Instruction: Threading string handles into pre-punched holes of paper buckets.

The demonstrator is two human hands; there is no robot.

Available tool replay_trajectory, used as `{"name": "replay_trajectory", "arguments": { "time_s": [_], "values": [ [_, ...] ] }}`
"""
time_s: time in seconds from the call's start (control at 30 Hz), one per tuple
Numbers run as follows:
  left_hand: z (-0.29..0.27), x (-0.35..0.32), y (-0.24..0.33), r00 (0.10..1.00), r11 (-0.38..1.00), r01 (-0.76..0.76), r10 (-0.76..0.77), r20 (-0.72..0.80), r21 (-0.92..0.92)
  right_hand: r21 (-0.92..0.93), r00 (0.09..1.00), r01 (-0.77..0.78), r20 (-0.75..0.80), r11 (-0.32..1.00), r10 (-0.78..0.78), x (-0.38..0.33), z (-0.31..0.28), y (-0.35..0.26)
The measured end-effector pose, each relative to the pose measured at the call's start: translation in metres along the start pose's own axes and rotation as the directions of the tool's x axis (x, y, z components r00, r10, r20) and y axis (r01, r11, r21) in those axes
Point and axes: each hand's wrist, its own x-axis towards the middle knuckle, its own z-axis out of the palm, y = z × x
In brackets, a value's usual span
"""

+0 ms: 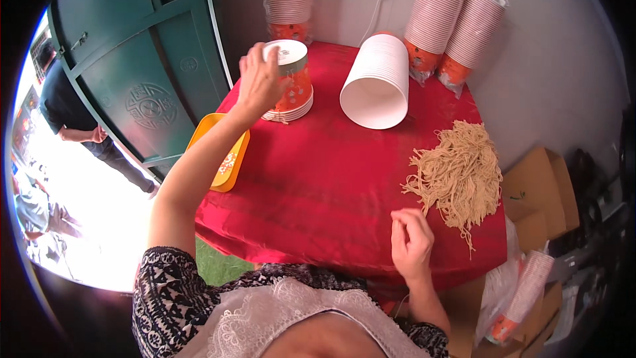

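At the far left of the table, orange paper cups (pixel 296 96) with white bases stand upside down in a short nested stack. My left hand (pixel 260 83) is at the stack's left side, its fingers curled by the top cup's base and its thumb against the side. Low over the table's near right part, my right hand (pixel 412 242) is closed, thumb and fingers together; whatever may be in it is hidden. Just beyond it lies a loose heap of tan, string-like strands (pixel 464 172). A long nested stack of white cups (pixel 377 86) lies on its side, opening toward me.
A yellow tray (pixel 228 171) sits at the left edge of the red-covered table (pixel 318 179). Wrapped cup stacks (pixel 434 16) lean against the back wall. Cardboard boxes (pixel 540 185) stand at the right. Beyond the green door (pixel 142 66), people are outside.
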Motion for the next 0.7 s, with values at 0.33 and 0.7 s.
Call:
{"name": "replay_trajectory", "arguments": {
  "time_s": [0.33,0.7],
  "values": [
    [0.064,-0.013,0.086,0.906,0.761,0.371,-0.172,0.386,-0.532,-0.179,0.997,0.055,-0.035,0.982,-0.062,0.119,0.028,0.091],
    [0.124,-0.026,0.127,0.798,0.513,0.585,-0.501,0.335,-0.628,-0.229,0.962,-0.083,-0.273,0.970,0.018,0.173,0.089,0.170]
  ]
}}
